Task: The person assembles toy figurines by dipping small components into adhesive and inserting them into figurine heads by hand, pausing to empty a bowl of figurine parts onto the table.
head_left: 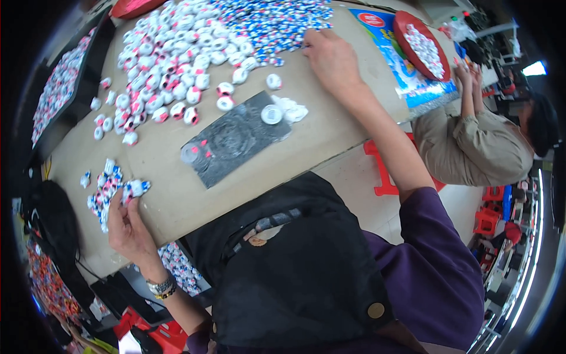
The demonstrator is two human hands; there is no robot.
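My left hand (125,231) is at the left of the table, its fingertips closed on a small white-and-blue figure (137,187). That figure lies against a small heap of similar white, blue and pink figures (108,183). My right hand (333,64) reaches to the far side, fingers curled at the right edge of a pile of tiny blue-and-white parts (283,26); what they grip is hidden. Many rounded white pieces with pink openings (171,59) spread beside that pile. Between my hands lies a dark grey slab (233,138) with pink bits and a small white round cap (272,114).
A crumpled white tissue (293,110) touches the slab. At right, a red bowl (400,36) of white-and-pink pieces stands on a blue printed sheet (407,88), near a seated co-worker (471,141). Dark-sided bins (88,76) of pieces line the left. A red stool (383,171) stands below the table edge.
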